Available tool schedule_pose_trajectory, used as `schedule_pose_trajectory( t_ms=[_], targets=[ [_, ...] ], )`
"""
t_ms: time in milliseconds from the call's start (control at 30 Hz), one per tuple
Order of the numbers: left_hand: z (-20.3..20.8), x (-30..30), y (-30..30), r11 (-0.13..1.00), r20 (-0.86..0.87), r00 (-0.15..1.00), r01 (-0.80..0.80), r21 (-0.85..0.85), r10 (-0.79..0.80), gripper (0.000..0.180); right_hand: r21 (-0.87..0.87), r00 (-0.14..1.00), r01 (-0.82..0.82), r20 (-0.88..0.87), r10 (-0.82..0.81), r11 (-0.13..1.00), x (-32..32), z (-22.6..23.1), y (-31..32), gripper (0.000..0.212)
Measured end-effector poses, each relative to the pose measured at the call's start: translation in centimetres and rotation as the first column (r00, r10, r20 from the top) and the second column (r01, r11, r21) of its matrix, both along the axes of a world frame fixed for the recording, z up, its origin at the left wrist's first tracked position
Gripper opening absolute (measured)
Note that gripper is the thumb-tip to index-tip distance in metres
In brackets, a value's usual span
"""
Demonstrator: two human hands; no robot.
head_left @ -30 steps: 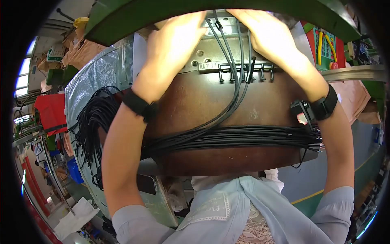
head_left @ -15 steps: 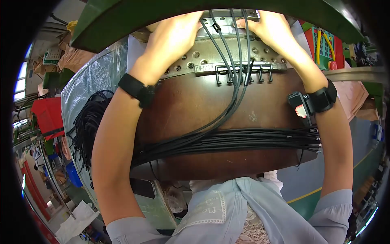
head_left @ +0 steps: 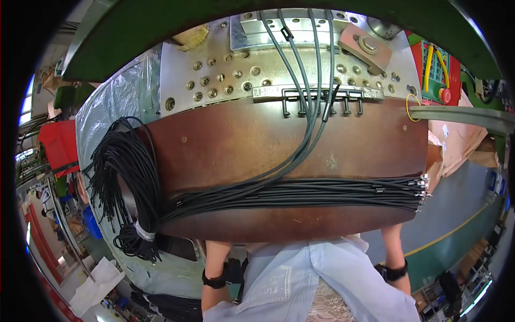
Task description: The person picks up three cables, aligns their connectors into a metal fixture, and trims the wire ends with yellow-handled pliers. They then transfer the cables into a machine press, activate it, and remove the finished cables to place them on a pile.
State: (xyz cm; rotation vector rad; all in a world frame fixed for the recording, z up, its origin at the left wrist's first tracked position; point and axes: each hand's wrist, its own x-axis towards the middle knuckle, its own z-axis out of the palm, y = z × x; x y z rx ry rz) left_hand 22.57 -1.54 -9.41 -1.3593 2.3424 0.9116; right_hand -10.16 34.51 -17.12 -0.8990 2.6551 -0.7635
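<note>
Both my hands have their fingers hidden under the front edge of the brown board (head_left: 241, 228). My left hand (head_left: 217, 255) shows only its wrist end, left of my lap, and my right hand (head_left: 393, 247) likewise on the right. What they touch is out of sight. On the board lies a long bundle of black cables (head_left: 300, 194), with metal connectors (head_left: 424, 188) at its right end. Several cables (head_left: 306, 129) curve up from it into the metal mould (head_left: 289, 32). A black moulded piece with prongs (head_left: 322, 102) lies at the plate's front edge.
A tied coil of black cables (head_left: 134, 172) hangs at the board's left. The drilled metal plate (head_left: 214, 78) stretches behind the board, with a bolted clamp (head_left: 367, 45). A green machine frame (head_left: 257, 13) arches overhead. At right stand a grey bar (head_left: 461, 114) and a red control box (head_left: 453, 80).
Both my hands have left the mould and come down toward me, below the board's front edge. The cables stay in the mould; the bundle looks almost unmoved.
</note>
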Motion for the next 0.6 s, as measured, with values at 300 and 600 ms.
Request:
schedule_pose_trajectory(
  t_ms=[300,600],
  targets=[
    [-1.4,-0.1,-0.8,0.973,-0.173,0.974,0.109,-0.203,-0.146,0.017,-0.141,0.977,0.144,0.177,-0.118,0.979,-0.6,1.7,-4.8,0.028],
    [-2.3,-0.3,-1.1,0.972,-0.328,0.936,0.051,-0.230,-0.127,0.013,-0.100,0.993,0.041,-0.108,-0.052,0.994,-1.0,4.0,-6.8,0.026]
  ],
)
